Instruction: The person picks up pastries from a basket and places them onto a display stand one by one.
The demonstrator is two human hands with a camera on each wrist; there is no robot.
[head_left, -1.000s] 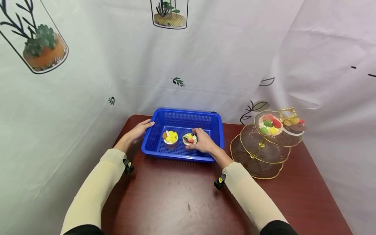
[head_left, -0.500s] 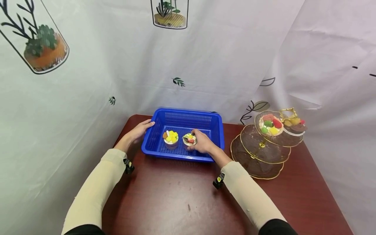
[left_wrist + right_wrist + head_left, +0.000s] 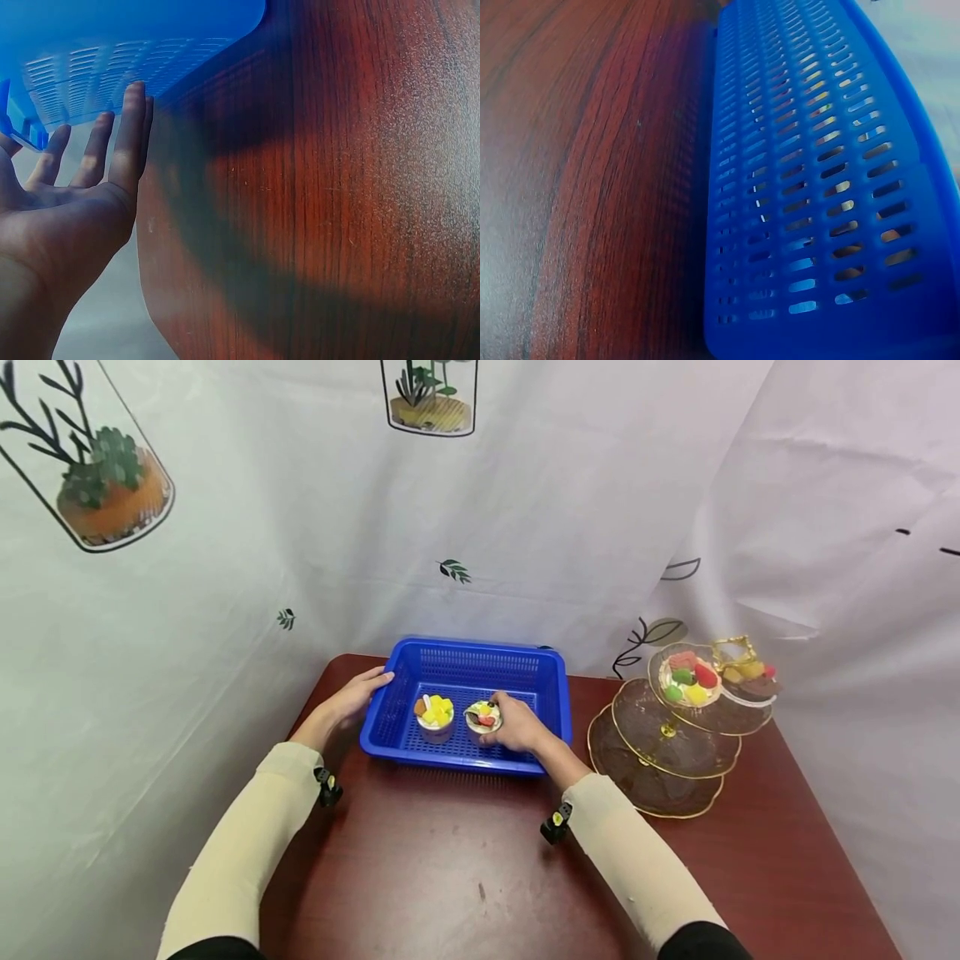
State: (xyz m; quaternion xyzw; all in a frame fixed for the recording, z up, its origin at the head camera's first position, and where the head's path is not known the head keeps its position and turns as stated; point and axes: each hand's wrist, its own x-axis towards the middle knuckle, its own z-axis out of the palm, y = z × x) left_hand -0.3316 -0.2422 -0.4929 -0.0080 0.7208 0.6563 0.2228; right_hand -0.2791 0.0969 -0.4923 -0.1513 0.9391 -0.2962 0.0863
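Observation:
A blue plastic basket (image 3: 465,765) with slotted walls stands at the back of the table. My left hand (image 3: 354,697) holds its left rim, thumb over the edge; in the left wrist view that hand's fingers (image 3: 133,135) reach along the outer wall. Inside, my right hand (image 3: 519,727) grips a toy dessert cup (image 3: 483,713) topped with cream and red and yellow fruit pieces. Just left of it sits another dessert cup (image 3: 436,713) with yellow cubes and a white stick. From the right wrist, the basket wall (image 3: 817,187) hides most of the hand and cup.
On the right stands a three-tier glass stand (image 3: 667,760) with gold rims. Its top tier bears a fruit tart (image 3: 688,678) and a brown dessert (image 3: 752,683). The dark red table (image 3: 450,860) meets a pale printed curtain (image 3: 525,527) behind.
The right hand's fingers have settled slightly lower round the fruit-topped cup. Both cups, the left hand and the basket stay about where they were.

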